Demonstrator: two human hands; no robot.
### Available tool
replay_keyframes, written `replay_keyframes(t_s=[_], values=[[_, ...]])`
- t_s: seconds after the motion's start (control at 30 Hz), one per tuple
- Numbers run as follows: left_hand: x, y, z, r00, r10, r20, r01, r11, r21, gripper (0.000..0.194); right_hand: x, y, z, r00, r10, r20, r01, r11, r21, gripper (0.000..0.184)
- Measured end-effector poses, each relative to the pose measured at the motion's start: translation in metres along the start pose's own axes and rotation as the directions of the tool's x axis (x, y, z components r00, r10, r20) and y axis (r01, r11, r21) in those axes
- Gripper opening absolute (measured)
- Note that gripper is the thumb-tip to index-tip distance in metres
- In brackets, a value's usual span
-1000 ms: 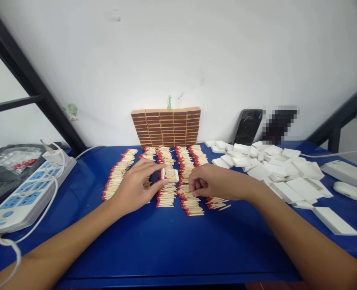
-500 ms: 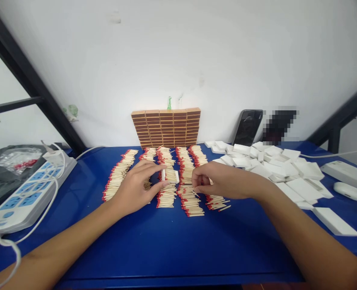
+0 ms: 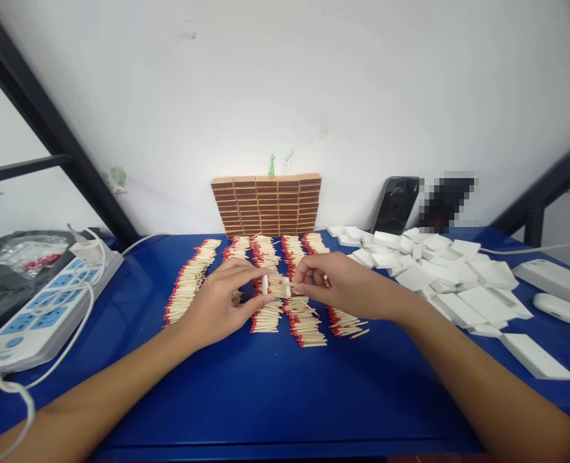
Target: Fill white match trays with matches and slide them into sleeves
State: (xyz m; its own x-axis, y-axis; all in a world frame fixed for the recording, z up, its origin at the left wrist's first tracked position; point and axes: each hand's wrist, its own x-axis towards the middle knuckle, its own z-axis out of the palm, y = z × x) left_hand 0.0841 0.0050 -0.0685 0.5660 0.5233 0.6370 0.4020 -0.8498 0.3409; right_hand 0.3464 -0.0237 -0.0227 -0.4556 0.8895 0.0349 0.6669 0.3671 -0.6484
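Observation:
My left hand [image 3: 227,292] pinches a small white matchbox tray [image 3: 265,285] between thumb and fingertips. Matchsticks [image 3: 277,287] lie inside the tray, above the middle rows. At the tray's right end, my right hand [image 3: 330,283] is closed in a pinch on a matchstick [image 3: 290,286], which reaches over the tray's end. Below and around both hands, red-headed matches [image 3: 308,329] lie in several long rows. The left row [image 3: 193,280] runs beside my left hand, and parts of the rows are hidden under both hands.
Brown matchboxes [image 3: 268,206] are stacked against the wall. Many white trays [image 3: 439,270] are heaped at the right, by a dark phone [image 3: 396,204] and a white earbud case [image 3: 558,308]. On the left lies a power strip [image 3: 48,308] with white cables. The table [image 3: 275,399] is blue.
My right hand has moved left from the match rows to the tray's right end, with a matchstick between its fingers. My left hand holds the tray in nearly the same place.

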Motion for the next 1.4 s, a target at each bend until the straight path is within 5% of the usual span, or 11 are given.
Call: replay_keyframes(t_s=[0.2,0.47,1.23,1.4], values=[[0.0,0.002,0.001,1.0,0.019,0.011,-0.019,0.999,-0.045,0.039,0.003,-0.002,0.011,1.0,-0.008,-0.021,0.008,1.0,0.024,0.013],[0.0,0.005,0.001,0.999,-0.031,-0.014,0.03,0.997,-0.075,0.038,0.005,-0.001,0.019,0.973,-0.132,-0.187,0.106,0.984,-0.141,0.004],[0.001,0.005,0.001,0.999,-0.049,-0.021,0.047,0.996,-0.075,0.038,0.011,0.003,0.029,0.914,-0.31,-0.261,0.26,0.943,-0.209,0.007],[0.002,0.005,0.001,0.997,-0.064,-0.032,0.061,0.996,-0.067,0.037,0.01,0.003,0.023,0.923,-0.273,-0.271,0.227,0.955,-0.189,0.007]])
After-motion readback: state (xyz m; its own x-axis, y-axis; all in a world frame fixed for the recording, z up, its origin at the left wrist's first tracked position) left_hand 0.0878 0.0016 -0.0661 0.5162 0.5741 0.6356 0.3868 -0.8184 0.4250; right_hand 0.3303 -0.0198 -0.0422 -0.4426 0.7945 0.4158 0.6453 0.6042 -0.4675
